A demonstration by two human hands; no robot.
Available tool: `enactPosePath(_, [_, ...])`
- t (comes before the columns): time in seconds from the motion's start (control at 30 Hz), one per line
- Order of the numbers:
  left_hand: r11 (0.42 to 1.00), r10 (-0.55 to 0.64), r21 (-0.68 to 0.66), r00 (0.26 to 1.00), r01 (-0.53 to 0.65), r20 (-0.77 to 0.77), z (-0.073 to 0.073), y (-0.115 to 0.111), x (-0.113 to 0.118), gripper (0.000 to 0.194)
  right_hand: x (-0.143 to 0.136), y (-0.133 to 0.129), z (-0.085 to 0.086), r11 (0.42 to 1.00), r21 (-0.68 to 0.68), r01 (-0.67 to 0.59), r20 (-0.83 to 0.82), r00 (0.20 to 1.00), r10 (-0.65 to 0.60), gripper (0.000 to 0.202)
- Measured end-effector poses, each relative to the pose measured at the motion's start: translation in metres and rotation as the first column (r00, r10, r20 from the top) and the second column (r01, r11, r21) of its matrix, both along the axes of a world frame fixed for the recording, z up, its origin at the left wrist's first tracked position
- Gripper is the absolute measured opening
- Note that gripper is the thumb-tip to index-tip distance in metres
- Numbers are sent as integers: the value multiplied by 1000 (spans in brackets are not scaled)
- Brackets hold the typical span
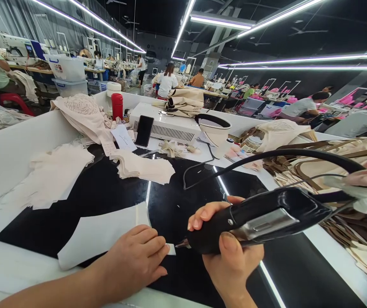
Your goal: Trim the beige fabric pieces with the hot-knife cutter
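Note:
My right hand [231,256] is wrapped round a black corded handheld tool [254,222] with a metal side plate. Its narrow metal tip [182,244] points left, close to a small pale tab that shows beside my left fingertips. With fingers curled together, my left hand [141,256] presses down on a white fabric piece [106,231], partly hiding it. The piece lies on a glossy black panel [84,188] and has a cream strip along its right end. What lies directly under my left fingers is hidden.
Stacks of cream fabric pieces [145,167] and pale cut pieces [58,171] lie behind. A phone [144,130] leans on a white vented box [167,124]. The tool's thick black cable [286,153] arches right, near piled brown-and-cream fabric [308,167]. A red bottle [117,106] stands behind.

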State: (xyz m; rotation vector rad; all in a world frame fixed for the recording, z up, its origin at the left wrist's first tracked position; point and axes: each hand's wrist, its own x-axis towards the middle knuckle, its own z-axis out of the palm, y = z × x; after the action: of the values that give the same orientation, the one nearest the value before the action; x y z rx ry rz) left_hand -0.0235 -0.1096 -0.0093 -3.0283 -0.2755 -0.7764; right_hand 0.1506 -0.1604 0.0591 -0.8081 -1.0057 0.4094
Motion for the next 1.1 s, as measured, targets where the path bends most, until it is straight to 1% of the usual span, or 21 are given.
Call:
enactPosePath(0.17, [1000, 3, -12, 1000, -3, 13, 0, -2, 1, 38, 0, 1, -1, 1000, -2, -15, 2, 1000, 15, 40])
enactPosePath(0.37, [1000, 6, -11, 1000, -6, -20, 0, -3, 1, 39, -1, 0, -5, 1000, -11, -14, 18, 1000, 14, 37])
enactPosePath(0.47, [1000, 10, -10, 1000, -10, -18, 1, -3, 0, 40, -1, -2, -2, 1000, -30, -5, 18, 1000, 6, 35])
enactPosePath(0.6, [1000, 8, -15, 1000, -8, -2, 1, -3, 0, 38, -3, -5, 3, 1000, -22, -9, -12, 1000, 8, 38])
enactPosePath(0.77, [1000, 5, -18, 1000, -5, 13, 2, -3, 2, 35, -5, -10, -1, 999, -22, -33, -6, 999, 33, 38])
enactPosePath(0.97, [998, -12, -54, 999, 15, 51, 6, -1, 0, 25, -2, -11, -5, 999, -14, -30, 3, 1000, 30, 35])
enactPosePath(1.1, [998, -57, -10, 993, 58, 101, 8, -1, -3, 15, -2, -11, -4, 999, -4, -42, 5, 999, 42, 37])
